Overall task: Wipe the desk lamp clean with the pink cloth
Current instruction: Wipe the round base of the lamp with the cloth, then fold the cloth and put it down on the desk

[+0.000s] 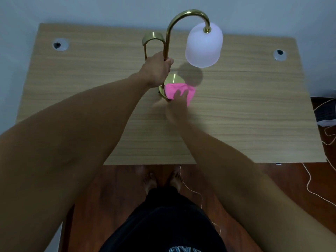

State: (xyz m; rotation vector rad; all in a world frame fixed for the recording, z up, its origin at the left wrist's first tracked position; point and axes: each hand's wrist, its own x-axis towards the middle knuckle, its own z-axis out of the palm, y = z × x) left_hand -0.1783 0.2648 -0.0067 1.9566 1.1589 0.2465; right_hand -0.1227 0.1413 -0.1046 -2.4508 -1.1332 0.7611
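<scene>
A brass desk lamp (181,17) with a curved neck and a frosted white shade (203,46) stands in the middle of a wooden desk (236,115). My left hand (156,70) is closed around the lamp's upright stem. My right hand (177,104), blurred, presses a pink cloth (179,90) onto the round brass base (173,80). The cloth covers the near right part of the base and spills onto the desk.
Two round cable holes (60,44) (279,54) sit near the desk's back corners. A wall runs right behind the desk. White cords (309,180) trail over the wooden floor at right, beside a dark object (325,113).
</scene>
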